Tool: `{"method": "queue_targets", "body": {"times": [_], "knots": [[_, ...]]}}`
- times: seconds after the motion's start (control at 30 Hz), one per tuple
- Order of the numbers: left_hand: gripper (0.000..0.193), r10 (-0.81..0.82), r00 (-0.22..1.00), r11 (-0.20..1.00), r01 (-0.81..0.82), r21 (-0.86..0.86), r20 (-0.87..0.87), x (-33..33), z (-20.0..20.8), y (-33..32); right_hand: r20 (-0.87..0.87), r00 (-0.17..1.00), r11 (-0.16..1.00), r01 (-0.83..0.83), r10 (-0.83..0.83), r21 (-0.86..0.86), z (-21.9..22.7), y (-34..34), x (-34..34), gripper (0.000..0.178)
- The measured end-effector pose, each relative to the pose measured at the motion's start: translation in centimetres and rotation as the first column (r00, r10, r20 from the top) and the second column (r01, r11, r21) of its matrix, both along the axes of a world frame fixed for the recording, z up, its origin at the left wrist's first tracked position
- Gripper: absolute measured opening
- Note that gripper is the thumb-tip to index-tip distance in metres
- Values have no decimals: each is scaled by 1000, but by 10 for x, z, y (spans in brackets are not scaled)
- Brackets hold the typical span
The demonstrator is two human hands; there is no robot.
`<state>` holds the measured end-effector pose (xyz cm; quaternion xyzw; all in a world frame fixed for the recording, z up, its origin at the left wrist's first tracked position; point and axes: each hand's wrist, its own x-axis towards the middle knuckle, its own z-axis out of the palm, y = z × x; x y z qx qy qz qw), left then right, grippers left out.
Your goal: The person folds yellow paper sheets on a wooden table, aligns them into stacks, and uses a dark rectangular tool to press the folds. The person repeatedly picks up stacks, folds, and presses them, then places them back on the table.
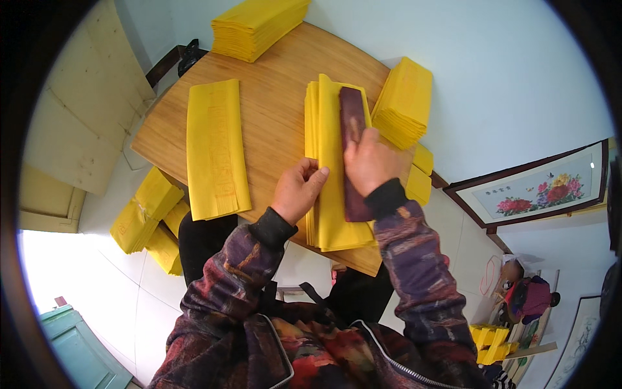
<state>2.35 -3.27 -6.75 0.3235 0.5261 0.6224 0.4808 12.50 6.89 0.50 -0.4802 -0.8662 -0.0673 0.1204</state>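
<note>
In front of me on the wooden table (pixel 272 117) lies a stack of folded yellow paper (pixel 330 223), its top sheet folded lengthwise. A long, flat dark red strip (pixel 353 110), perhaps wood, lies along the right part of that sheet. My right hand (pixel 372 162) is closed on the strip's middle and presses it against the paper. At the left edge of the fold, my left hand (pixel 299 191) has its fingers curled and its thumb beside them, pinching the paper. To the left lies another folded yellow stack (pixel 215 149) with faint reddish print.
A thick yellow stack (pixel 256 32) stands at the table's far edge, another (pixel 405 97) at its right by the wall. Tied yellow bundles (pixel 146 207) sit on the floor at left. A framed flower picture (pixel 531 191) leans at the right.
</note>
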Motion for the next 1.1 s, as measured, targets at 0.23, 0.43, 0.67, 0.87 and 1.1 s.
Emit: {"method": "queue_targets", "body": {"times": [0.23,0.43,0.67,0.87,1.1], "knots": [[32,-10,988,996,-4,-87,-155,-6,-8,11,-83,997,998,-1,-4,-66,-3,0,-1,30],[27,-37,958,994,5,-113,-284,-12,0,27,-180,983,982,8,-43,-187,8,4,3,31],[30,-48,961,975,-14,-220,-273,-17,25,24,-876,483,954,-259,-11,-154,31,31,114,30],[26,-12,944,972,-66,-224,-331,-14,32,28,-686,-341,549,-830,-642,-101,-46,-35,198,24],[21,188,953,978,-159,133,-238,1,35,40,-674,-332,347,-930,-660,118,-103,-57,249,25]]}}
